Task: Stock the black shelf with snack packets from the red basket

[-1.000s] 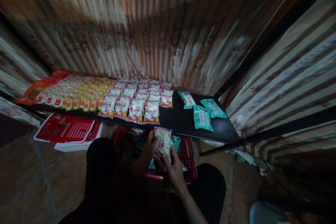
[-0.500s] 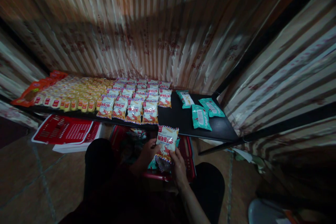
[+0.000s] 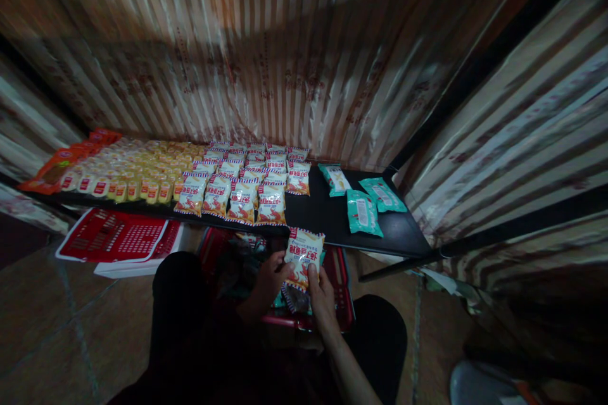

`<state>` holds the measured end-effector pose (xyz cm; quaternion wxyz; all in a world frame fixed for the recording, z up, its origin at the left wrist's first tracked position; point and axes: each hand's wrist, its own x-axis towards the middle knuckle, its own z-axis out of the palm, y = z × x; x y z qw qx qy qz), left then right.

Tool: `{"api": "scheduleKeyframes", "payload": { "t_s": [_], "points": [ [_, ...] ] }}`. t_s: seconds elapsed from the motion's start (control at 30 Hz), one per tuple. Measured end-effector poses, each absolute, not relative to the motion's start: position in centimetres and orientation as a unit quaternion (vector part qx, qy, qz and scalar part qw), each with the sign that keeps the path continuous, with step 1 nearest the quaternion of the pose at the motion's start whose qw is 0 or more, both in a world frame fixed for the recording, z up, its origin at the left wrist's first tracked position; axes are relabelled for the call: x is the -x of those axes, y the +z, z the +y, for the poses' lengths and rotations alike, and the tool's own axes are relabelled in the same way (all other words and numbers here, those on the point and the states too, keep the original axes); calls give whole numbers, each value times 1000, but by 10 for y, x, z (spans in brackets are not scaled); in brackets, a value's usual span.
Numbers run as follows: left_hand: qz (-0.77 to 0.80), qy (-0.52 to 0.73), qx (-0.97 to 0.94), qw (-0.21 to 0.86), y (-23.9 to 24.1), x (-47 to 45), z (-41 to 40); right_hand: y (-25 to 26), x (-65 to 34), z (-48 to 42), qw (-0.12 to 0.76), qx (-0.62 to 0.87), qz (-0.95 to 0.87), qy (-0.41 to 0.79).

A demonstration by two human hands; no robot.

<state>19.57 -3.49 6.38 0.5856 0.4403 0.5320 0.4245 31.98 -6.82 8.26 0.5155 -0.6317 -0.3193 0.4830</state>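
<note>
Between both hands I hold a white-and-orange snack bag [image 3: 304, 256] with red lettering and striped ends, above a red basket [image 3: 349, 288]. My left hand [image 3: 270, 281] grips its left edge, fingers closed on it. At its lower right, my right hand [image 3: 323, 297] is closed on the bag, thumb on the front. Inside the basket, partly hidden by my hands, lie teal packets and other bags in shadow. Just beyond, matching snack bags [image 3: 244, 200] stand in rows on a black shelf [image 3: 323, 218].
Teal packets [image 3: 363, 212] lie at the shelf's right end. Small yellow-wrapped cakes [image 3: 152, 190] and orange bags [image 3: 57, 168] fill its left part. A second red basket [image 3: 114, 237] sits on the floor at left. A dark metal bar [image 3: 475, 240] runs along the right side.
The held snack bag has shifted and tilted very slightly, with both hands staying on it. Nothing on the shelf has visibly moved.
</note>
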Motion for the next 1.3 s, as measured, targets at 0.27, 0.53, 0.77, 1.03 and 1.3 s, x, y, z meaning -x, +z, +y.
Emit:
{"api": "scheduleKeyframes", "payload": {
  "t_s": [0.27,0.53,0.77,1.03,1.3],
  "points": [
    [486,419,-420,642,72,-200,-33,80,-333,-57,542,641,-335,428],
    [487,473,-397,617,79,-214,-22,85,-343,-39,545,607,-342,467],
    [515,496,-415,562,77,-221,-4,74,-360,-22,524,589,-345,509],
    [559,457,-451,524,87,-230,15,70,-369,4,530,593,-364,485],
    [582,447,-464,495,96,-240,26,79,-368,17,537,615,-354,457]
  ]
}}
